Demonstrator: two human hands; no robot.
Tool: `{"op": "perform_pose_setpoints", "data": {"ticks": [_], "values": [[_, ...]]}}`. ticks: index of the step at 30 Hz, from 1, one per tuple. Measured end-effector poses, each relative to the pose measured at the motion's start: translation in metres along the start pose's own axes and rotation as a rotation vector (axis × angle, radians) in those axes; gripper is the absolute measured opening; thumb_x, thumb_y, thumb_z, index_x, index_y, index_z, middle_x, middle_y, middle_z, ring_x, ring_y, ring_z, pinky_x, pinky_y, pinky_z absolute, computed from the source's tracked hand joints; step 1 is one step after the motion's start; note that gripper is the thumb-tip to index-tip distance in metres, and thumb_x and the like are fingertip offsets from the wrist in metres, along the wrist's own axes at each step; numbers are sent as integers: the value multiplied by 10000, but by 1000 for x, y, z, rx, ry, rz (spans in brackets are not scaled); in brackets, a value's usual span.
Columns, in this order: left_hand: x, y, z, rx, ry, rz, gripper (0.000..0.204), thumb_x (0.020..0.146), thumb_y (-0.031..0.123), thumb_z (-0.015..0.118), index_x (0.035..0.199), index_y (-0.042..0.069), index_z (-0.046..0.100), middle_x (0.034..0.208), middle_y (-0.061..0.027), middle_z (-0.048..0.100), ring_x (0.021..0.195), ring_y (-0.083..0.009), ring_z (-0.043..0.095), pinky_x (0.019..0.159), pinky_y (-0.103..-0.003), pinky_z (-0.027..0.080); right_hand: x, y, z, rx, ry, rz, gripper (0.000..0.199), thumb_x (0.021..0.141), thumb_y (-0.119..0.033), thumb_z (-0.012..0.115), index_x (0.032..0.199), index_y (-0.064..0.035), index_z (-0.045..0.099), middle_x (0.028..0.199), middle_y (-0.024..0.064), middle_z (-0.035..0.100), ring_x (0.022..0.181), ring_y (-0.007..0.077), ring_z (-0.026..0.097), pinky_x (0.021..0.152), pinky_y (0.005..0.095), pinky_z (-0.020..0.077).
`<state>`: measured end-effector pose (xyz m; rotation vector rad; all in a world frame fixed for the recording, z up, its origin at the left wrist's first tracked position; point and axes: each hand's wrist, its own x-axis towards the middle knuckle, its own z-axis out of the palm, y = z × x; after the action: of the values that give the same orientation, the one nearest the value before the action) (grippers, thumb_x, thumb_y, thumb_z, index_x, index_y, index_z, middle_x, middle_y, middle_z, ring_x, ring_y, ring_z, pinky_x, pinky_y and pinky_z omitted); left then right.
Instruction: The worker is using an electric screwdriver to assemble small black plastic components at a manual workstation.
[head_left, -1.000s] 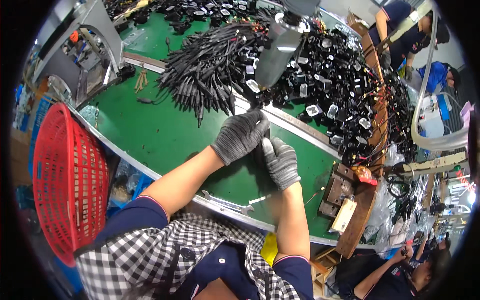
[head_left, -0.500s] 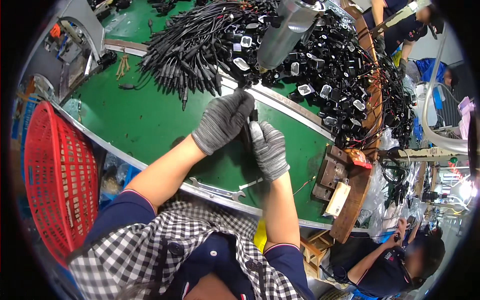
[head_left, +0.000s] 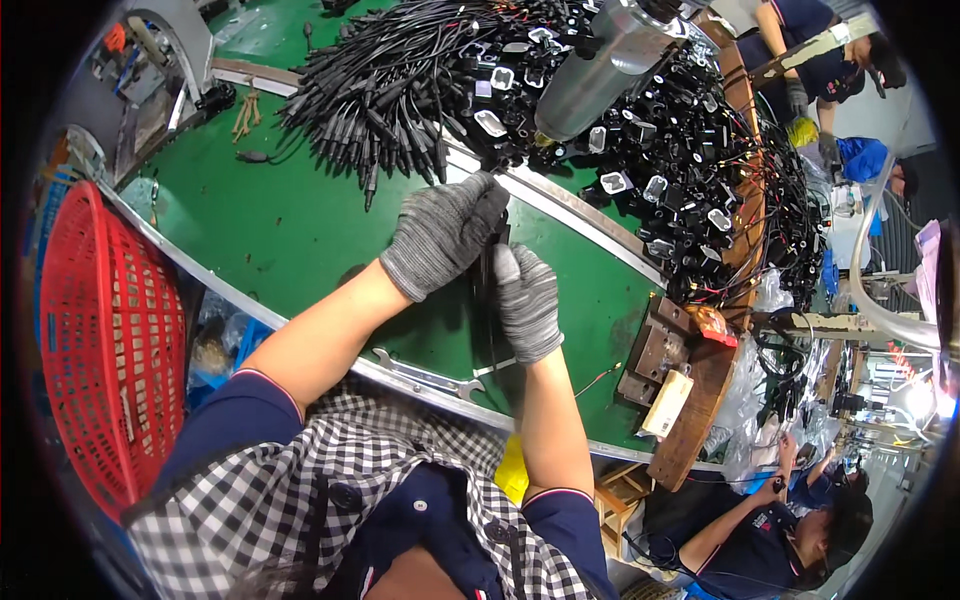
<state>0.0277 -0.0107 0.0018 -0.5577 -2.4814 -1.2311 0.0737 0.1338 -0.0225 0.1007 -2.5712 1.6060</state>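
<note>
Above the green table, my left hand (head_left: 445, 235) in a grey knitted glove is closed with its knuckles up, near the metal strip. Just right of it and a little nearer, my right hand (head_left: 528, 303), also gloved, has thumb and fingers pinched together. Between the two runs a dark, narrow black cable (head_left: 484, 278), gripped at its upper part; the gloves hide most of its end. Beyond the hands, a metal cylinder with a brass-coloured tip (head_left: 578, 88) points down toward the metal strip.
A bundle of black cables with plugs (head_left: 375, 125) lies far left of centre, beside piled black housings (head_left: 640, 165). Wrenches (head_left: 428, 378) rest at the near edge. A red basket (head_left: 115, 350) stands left; metal blocks (head_left: 652, 350) sit right. Co-workers (head_left: 770, 535) are at the right.
Both hands stay close together, with the right hand shifted slightly left in view. The whole view has moved a little. The black cable remains between the hands.
</note>
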Motion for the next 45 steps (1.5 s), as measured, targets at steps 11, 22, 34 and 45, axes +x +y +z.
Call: {"op": "perform_pose_setpoints", "data": {"ticks": [11, 22, 34, 45], "values": [[0, 0, 4, -17, -9, -102, 266, 920, 244, 468, 934, 5, 584, 740, -126, 608, 690, -239, 601, 604, -329, 467, 9, -11, -7, 74, -111, 120, 380, 862, -434, 536, 873, -59, 600, 670, 15, 594, 525, 90, 508, 455, 212, 391], [-1, -4, 10, -842, -159, -428, 251, 893, 279, 528, 921, 40, 599, 794, -38, 599, 736, -158, 571, 679, -293, 465, -1, -21, -27, 478, -92, 329, 289, 891, -310, 496, 902, -43, 605, 640, 58, 574, 567, 221, 557, 505, 307, 447], [-9, -5, 25, -1465, -788, -1020, 219, 845, 297, 584, 831, 79, 573, 731, -49, 605, 637, -132, 580, 564, -236, 486, -19, -62, -66, -528, -168, -530, 294, 715, -47, 617, 1009, -52, 617, 964, 161, 581, 849, 329, 566, 722, 386, 485], [-29, -32, 58, -1823, -964, -1008, 238, 904, 327, 470, 992, 131, 571, 698, -39, 603, 524, -92, 532, 399, -212, 403, -17, -57, -57, -483, -69, -510, 261, 722, -46, 626, 982, -60, 637, 903, 139, 593, 812, 305, 584, 708, 359, 485]]}}
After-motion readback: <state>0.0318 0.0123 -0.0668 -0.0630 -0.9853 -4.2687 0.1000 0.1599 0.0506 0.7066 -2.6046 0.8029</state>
